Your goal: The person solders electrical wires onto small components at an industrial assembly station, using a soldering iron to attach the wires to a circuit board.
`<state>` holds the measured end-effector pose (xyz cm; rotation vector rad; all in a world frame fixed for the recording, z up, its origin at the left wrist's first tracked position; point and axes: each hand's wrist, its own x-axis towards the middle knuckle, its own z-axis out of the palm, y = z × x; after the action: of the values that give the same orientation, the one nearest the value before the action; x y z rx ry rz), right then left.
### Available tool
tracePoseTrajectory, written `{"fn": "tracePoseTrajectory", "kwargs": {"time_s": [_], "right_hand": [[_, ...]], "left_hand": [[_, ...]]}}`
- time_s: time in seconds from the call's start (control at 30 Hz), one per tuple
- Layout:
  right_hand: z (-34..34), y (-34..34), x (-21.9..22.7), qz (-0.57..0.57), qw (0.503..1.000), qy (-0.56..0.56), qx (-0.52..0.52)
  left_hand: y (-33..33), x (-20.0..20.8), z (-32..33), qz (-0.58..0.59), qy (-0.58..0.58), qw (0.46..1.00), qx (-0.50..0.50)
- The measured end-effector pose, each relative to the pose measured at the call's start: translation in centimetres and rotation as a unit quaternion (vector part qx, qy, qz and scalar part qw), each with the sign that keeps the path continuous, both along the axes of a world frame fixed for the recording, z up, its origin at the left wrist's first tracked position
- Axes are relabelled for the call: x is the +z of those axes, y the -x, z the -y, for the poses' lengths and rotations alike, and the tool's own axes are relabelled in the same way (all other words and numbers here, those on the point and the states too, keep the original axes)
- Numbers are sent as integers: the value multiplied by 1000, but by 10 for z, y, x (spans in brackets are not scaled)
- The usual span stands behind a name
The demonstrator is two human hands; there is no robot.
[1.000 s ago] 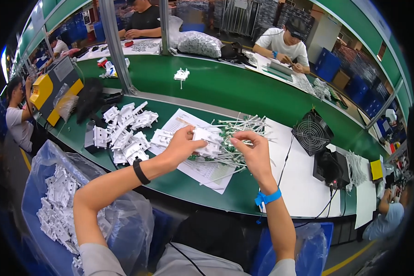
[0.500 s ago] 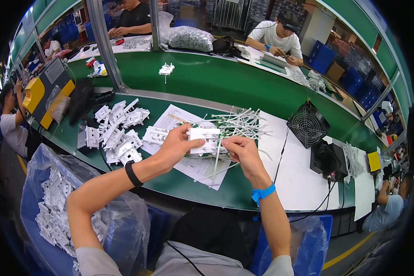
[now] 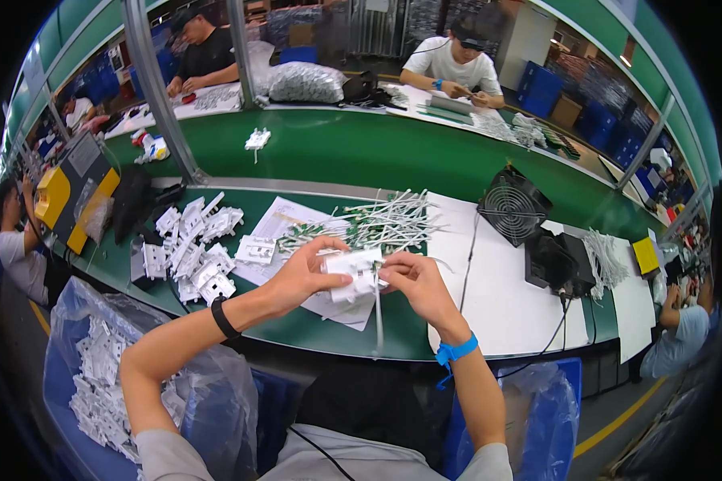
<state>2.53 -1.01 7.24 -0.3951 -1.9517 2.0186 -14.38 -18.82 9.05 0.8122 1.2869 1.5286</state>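
Note:
A white plastic housing is held over the bench in my left hand, its thumb across the front and fingers behind. My right hand pinches a small green circuit board with a white cable at the housing's right end. That cable hangs straight down below my fingertips. How far the board sits inside the housing is hidden by my fingers. Behind my hands lies a pile of white cables with green boards. Another white housing rests on a printed paper sheet, left of my left hand.
White housings are heaped at the bench's left. A blue lined bin of housings stands below. To the right are white sheets, a black fan, a black device and bundled cables. Co-workers sit across the bench.
The view has swung slightly right. Both hands have come a little nearer to me with the housing, which is now tilted. My right fingers remain at its right end.

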Motion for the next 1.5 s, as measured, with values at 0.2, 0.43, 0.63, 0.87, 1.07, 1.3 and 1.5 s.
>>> {"fn": "tracePoseTrajectory", "kwargs": {"time_s": [0.2,0.43,0.63,0.87,1.07,1.3,1.5], "right_hand": [[10,-58,63,-1,991,-130,-10],[-10,-136,71,-20,987,12,-158],[2,-150,72,-12,714,-501,-488],[-25,-145,14,125,680,-590,-417],[-78,-192,-32,-56,791,-152,-590],[-179,-148,-55,-86,739,-139,-654],[-236,-162,-74,25,690,-269,-672]], "left_hand": [[-53,29,-32,-129,13,986,-107],[-98,56,-105,-198,-68,977,-29],[-144,26,-189,-200,-30,979,23],[-179,-13,-251,22,39,992,-119],[-169,-65,-261,-194,-32,974,-108],[-166,-82,-250,-372,-94,917,-108],[-166,-78,-243,-427,-94,892,-112]]}}
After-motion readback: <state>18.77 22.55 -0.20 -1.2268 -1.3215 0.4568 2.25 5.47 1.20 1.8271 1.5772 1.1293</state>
